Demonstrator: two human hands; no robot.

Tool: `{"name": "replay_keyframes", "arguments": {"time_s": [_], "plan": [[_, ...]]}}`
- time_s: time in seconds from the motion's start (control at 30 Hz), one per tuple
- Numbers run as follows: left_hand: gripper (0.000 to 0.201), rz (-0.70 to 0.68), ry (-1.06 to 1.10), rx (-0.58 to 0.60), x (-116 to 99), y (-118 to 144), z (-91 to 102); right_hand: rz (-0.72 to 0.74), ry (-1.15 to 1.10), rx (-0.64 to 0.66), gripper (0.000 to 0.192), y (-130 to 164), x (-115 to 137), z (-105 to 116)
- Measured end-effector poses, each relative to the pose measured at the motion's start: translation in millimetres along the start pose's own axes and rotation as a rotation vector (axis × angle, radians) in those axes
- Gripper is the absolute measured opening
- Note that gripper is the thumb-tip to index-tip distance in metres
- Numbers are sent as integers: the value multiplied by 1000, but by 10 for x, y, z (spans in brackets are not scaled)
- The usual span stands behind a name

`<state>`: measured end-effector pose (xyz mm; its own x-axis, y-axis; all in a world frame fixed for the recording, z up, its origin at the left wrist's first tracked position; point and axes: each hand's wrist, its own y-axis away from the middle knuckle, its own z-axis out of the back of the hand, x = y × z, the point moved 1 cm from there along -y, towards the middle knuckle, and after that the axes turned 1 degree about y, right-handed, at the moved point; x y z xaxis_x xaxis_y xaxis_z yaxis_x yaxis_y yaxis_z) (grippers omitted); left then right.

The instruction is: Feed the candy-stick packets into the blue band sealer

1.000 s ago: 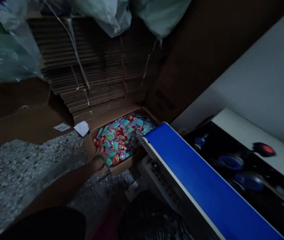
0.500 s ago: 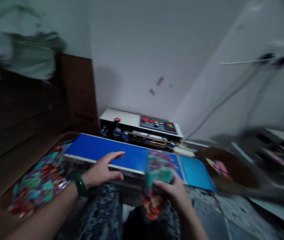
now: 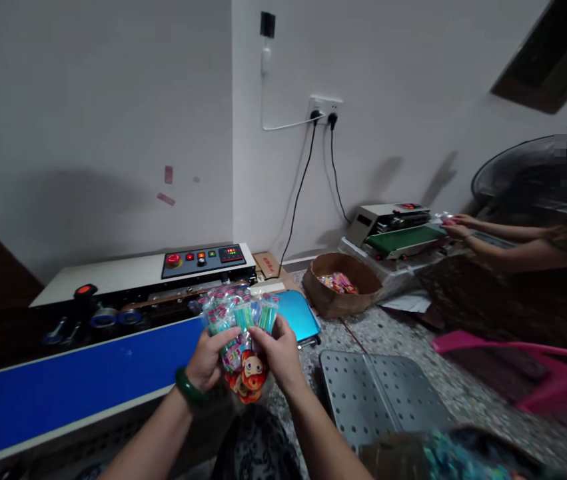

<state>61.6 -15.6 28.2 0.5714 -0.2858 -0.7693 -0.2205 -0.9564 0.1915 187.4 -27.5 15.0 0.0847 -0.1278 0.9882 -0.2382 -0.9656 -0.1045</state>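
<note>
Both my hands are on a bunch of clear plastic packets (image 3: 244,365) with teal strips in their upper part and orange cartoon faces lower down. My left hand (image 3: 209,357), a green bangle on its wrist, grips the left side, thumb on top. On the other side my right hand (image 3: 280,353) pinches the packets with its thumb across the front. The fingers behind them are hidden. Just beyond my hands is a band sealer (image 3: 128,270) with red lights and a blue conveyor belt (image 3: 83,373). A light-blue plate (image 3: 298,317) sits at the belt's right end.
A cardboard carton (image 3: 323,303) holds several packets. Farther right, a co-worker's hands (image 3: 457,225) hold a packet beside a second sealer with a green belt (image 3: 406,240). A perforated grey metal plate (image 3: 383,393) and a pink plastic thing (image 3: 558,373) are lower right.
The view has swung right. My left hand was free and spread above the blue belt; now it grips the packets that my right hand alone held before.
</note>
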Motion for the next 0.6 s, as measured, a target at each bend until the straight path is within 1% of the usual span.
{"name": "replay_keyframes", "arguments": {"time_s": [0.07, 0.17, 0.23, 0.33, 0.4, 0.5, 0.6], "plan": [[36, 17, -24, -18, 88, -39, 28, -26, -20, 33, 26, -11, -101, 30], [33, 14, -59, -75, 175, -89, 93, -84, -1, 95, 25, -58, -216, 63], [32, 4, -79, -118, 174, -134, 158, -137, -77, 70, 27, -133, -265, 108], [38, -1, -96, -155, 79, -206, 303, -229, -215, -55, 37, -315, -323, 219], [42, -22, -96, -174, -26, -237, 414, -283, -230, -91, 39, -463, -370, 300], [44, -68, -86, -215, -189, -239, 545, -362, -138, -29, 28, -677, -460, 381], [45, -88, -64, -248, -308, -201, 606, -416, -4, 32, 19, -844, -550, 383]]}}
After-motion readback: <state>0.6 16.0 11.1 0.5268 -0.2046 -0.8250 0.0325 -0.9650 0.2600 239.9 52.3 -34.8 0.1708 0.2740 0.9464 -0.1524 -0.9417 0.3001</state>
